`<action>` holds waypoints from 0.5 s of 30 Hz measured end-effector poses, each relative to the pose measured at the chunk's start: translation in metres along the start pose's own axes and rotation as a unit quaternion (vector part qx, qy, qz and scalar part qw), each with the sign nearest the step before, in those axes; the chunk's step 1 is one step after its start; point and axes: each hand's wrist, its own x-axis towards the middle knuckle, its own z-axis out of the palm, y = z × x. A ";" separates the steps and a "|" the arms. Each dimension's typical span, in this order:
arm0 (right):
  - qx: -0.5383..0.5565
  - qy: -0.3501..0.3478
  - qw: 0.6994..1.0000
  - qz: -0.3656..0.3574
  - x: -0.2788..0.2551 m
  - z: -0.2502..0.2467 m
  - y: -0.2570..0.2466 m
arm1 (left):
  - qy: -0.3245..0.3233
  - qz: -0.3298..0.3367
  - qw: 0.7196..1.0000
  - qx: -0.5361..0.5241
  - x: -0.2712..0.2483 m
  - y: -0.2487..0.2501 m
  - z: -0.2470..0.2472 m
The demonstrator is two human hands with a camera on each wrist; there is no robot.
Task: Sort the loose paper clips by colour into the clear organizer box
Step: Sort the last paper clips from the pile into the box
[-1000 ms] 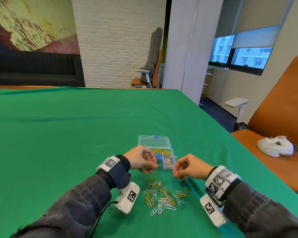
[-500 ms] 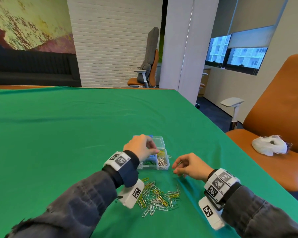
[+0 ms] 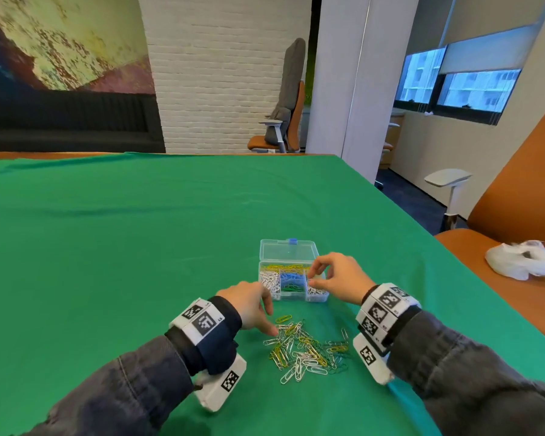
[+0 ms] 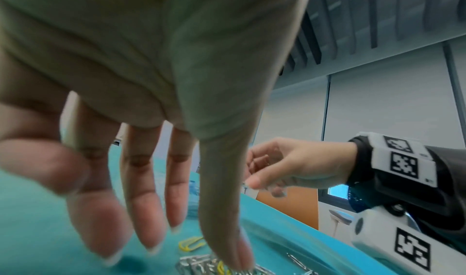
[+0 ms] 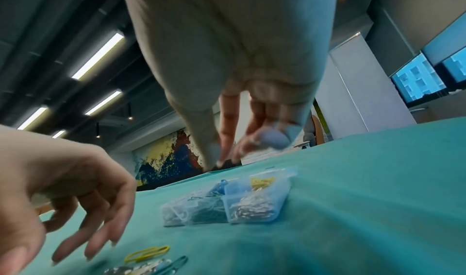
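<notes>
The clear organizer box [image 3: 319, 299] stands open on the green cloth, its lid [image 3: 287, 251] laid back. Yellow, white, blue, green and silver clips fill separate compartments. The loose pile of paper clips [image 3: 306, 350] lies just in front of it. My left hand [image 3: 269, 322] reaches down with straight, spread fingers, its tips at the pile's left edge beside a yellow clip [image 4: 190, 243]. My right hand [image 3: 310, 276] hovers over the box's right side with thumb and forefinger close together. Blur hides whether a clip sits between them.
An orange chair with a white crumpled bag [image 3: 521, 261] stands past the table's right edge. The green cloth [image 3: 139, 247] stretches far to the left and beyond the box. The box [image 5: 252, 209] looks blurred in the right wrist view.
My left hand came back from over the box down to the pile. My right hand rose from beside the pile to above the box's right side.
</notes>
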 end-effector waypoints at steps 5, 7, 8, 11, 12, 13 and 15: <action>-0.091 -0.212 0.973 0.005 -0.034 -0.016 0.018 | -0.055 -0.004 0.998 0.005 -0.001 -0.001 0.006; -0.122 -0.237 0.964 0.007 -0.046 -0.018 0.023 | -0.066 -0.001 0.998 0.006 -0.003 -0.002 0.008; -0.130 -0.234 0.964 0.009 -0.050 -0.019 0.026 | -0.068 0.002 0.998 0.006 -0.004 -0.001 0.009; -0.146 -0.213 0.966 0.023 -0.056 -0.021 0.033 | -0.063 0.006 0.998 0.005 -0.005 0.000 0.013; -0.149 -0.207 0.966 0.036 -0.057 -0.020 0.034 | -0.060 0.005 0.998 0.004 -0.005 0.001 0.015; -0.153 -0.203 0.966 0.049 -0.057 -0.019 0.034 | -0.057 0.005 0.998 0.003 -0.005 0.002 0.016; -0.161 -0.197 0.965 0.066 -0.057 -0.013 0.033 | -0.055 0.005 0.998 0.006 -0.005 0.004 0.019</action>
